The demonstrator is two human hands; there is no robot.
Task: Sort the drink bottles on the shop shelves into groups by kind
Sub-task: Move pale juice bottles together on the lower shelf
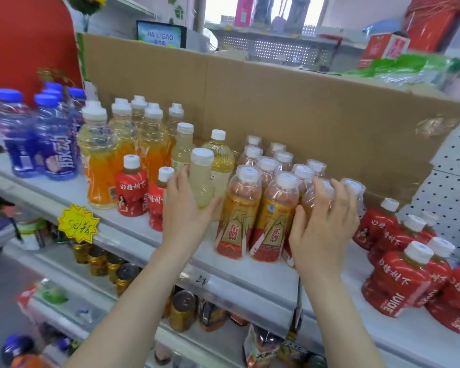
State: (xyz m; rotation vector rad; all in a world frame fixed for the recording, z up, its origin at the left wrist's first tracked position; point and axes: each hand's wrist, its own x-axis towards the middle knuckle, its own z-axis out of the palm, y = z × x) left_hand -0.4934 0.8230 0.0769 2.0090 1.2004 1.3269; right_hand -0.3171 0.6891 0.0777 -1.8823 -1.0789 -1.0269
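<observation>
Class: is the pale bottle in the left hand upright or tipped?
Upright: the pale bottle has its cap straight above its base; left hand grips it.

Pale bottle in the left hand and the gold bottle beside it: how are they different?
The pale bottle holds cloudy whitish drink; the gold bottle wears a gold and red label. The left hand grips the pale bottle, not the gold bottle. Both have white caps.

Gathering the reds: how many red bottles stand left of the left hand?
2: a red bottle beside the orange bottles, another next to the left hand. More may hide behind.
</observation>
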